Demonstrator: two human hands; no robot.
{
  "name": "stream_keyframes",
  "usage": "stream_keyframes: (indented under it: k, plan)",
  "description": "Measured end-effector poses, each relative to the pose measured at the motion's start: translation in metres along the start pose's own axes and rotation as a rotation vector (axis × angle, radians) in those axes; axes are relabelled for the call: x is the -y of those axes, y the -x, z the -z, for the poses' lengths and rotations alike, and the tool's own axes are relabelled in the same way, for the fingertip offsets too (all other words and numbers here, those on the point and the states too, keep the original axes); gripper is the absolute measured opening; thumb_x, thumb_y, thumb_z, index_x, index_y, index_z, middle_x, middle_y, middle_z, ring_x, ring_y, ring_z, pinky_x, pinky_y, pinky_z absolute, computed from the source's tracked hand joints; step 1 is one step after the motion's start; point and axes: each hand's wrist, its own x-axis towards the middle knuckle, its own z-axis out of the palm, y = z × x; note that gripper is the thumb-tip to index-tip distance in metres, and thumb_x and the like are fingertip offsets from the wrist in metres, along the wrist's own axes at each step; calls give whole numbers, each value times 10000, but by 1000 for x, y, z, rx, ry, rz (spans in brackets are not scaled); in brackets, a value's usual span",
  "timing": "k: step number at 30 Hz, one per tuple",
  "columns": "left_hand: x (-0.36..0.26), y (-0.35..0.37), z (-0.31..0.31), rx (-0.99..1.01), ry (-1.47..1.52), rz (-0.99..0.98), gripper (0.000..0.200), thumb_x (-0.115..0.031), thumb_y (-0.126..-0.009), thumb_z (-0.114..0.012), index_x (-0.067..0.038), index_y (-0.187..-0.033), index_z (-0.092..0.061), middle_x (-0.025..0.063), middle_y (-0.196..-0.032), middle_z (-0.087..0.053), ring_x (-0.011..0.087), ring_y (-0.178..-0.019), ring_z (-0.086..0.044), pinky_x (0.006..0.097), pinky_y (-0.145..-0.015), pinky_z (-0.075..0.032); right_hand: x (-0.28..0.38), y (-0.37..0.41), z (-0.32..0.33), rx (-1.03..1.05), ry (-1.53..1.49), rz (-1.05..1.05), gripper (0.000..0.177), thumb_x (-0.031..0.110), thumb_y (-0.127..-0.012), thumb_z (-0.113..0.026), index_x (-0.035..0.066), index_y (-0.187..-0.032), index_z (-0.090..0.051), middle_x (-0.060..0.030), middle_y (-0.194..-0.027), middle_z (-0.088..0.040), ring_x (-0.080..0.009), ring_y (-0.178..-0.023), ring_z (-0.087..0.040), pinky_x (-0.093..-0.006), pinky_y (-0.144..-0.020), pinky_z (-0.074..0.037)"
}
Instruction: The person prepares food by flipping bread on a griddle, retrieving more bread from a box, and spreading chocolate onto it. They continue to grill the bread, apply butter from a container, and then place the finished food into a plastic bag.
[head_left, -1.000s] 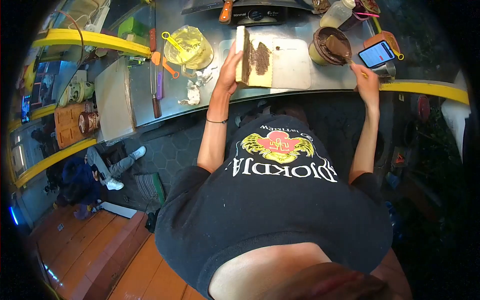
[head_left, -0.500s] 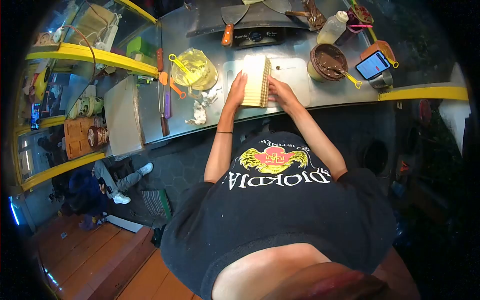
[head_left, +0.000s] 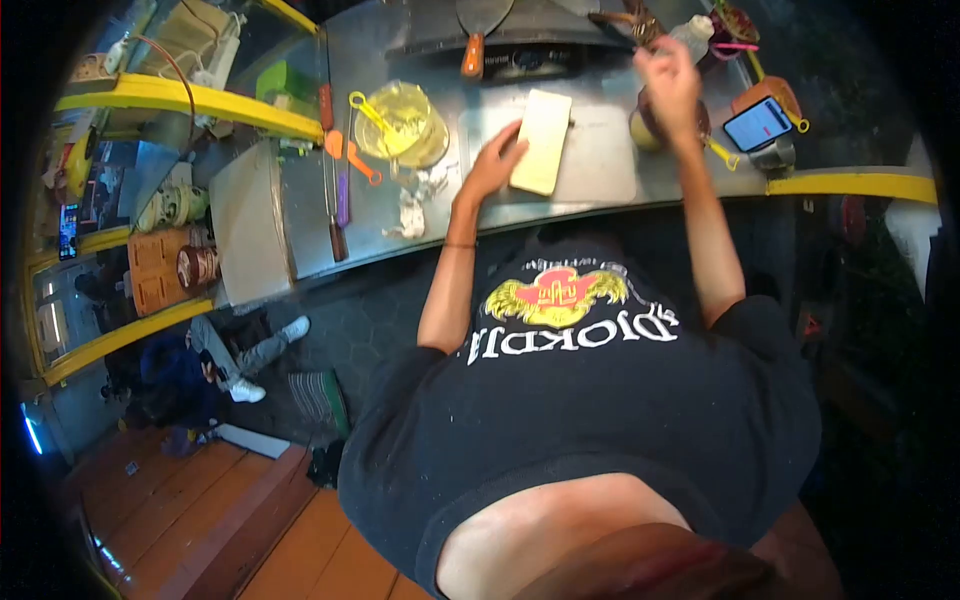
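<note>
A pale, rectangular block of bread point(head_left: 542, 140) lies on the white cutting board point(head_left: 603, 165), slightly tilted to the right. My left hand point(head_left: 495, 165) holds its left side, fingers along the edge and thumb towards the top. My right hand point(head_left: 672, 90) is raised over the chocolate spread tub point(head_left: 645, 130), which it partly covers. Its fingers are a little blurred but look apart, and nothing shows in them. Just beyond the fingers are a brown-smeared utensil point(head_left: 640, 22) and a pale squeeze bottle point(head_left: 695, 38).
A clear tub of yellow spread point(head_left: 405, 125) with a yellow-handled scoop stands at left, near crumpled paper point(head_left: 410, 212) and long-handled tools point(head_left: 335, 185). Behind the board is a griddle with an orange-handled scraper point(head_left: 473, 55). A phone point(head_left: 757, 127) leans at right.
My right hand has left the bread and moved up and right, over the chocolate tub. The bread now shows mainly its flat top, with my left hand still at its side.
</note>
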Motion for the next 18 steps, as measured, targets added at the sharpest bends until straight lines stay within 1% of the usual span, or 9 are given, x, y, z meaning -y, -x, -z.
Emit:
stream_keyframes:
  k: [2,4,5,7,8,10,12,16,18]
  plan:
    - [6,-15,5,-124,291,128,592,-442,-998,-460,22,-1366,-451,177,-1232,-615,207,-1147,-581,320,-950,-452,13,-29,9,69,-164,-366,384,285,-877,-700,64,-1163,-571,-60,-772,-662,-66,-519,-541,-202,-478,-449]
    - [-24,-28,13,-346,519,181,691,-582,-987,-309,6,-1289,-512,186,-1224,-619,242,-1061,-628,348,-903,-494,38,-41,1,147,-164,-536,306,316,-855,-675,56,-1001,-611,-119,-675,-655,-199,-463,-574,-301,-406,-426]
    - [-38,-31,18,-345,521,193,691,-582,-987,-309,6,-1289,-512,186,-1224,-619,242,-1061,-628,348,-903,-494,46,-43,-1,268,-198,-528,373,336,-874,-673,53,-1095,-571,-68,-683,-641,-98,-429,-514,-216,-353,-375]
    - [-58,-41,34,-403,885,196,720,-632,-966,-285,-11,-1193,-573,167,-1103,-672,217,-846,-665,333,-755,-527,15,-53,-14,299,-259,-549,359,327,-873,-672,58,-1091,-574,-72,-685,-639,-104,-426,-515,-220,-351,-382]
    - [-57,-46,40,-400,885,188,720,-632,-966,-285,-11,-1193,-573,167,-1103,-672,217,-846,-665,333,-755,-527,15,-58,-19,330,-325,-564,346,317,-873,-671,63,-1088,-578,-76,-687,-638,-110,-422,-517,-224,-350,-388]
    - [-59,-69,53,-260,825,231,666,-620,-956,-361,-24,-1135,-596,114,-899,-694,159,-622,-593,284,-592,-479,16,-66,-26,234,-430,-651,333,297,-899,-625,36,-1099,-568,-89,-730,-646,-121,-429,-524,-237,-346,-405]
    - [-78,-79,56,-173,846,330,462,-493,-954,-511,-51,-1045,-608,-12,-625,-530,76,-466,-401,232,-466,-337,-6,-89,-27,307,-466,-667,414,322,-872,-697,74,-1177,-568,-85,-825,-688,-89,-519,-574,-218,-482,-486]
    - [-98,-83,68,-193,650,341,360,-435,-970,-506,-87,-889,-553,-68,-555,-368,31,-406,-257,206,-384,-205,-33,-118,-25,246,-506,-589,280,267,-889,-638,37,-1048,-625,-78,-756,-661,-100,-536,-588,-233,-487,-522]
    - [-113,-82,76,-288,388,310,388,-445,-952,-520,-75,-850,-578,-64,-539,-389,44,-418,-303,229,-404,-238,-39,-133,-29,221,-450,-629,252,238,-880,-619,24,-1013,-635,-61,-673,-618,-100,-469,-546,-235,-425,-487]
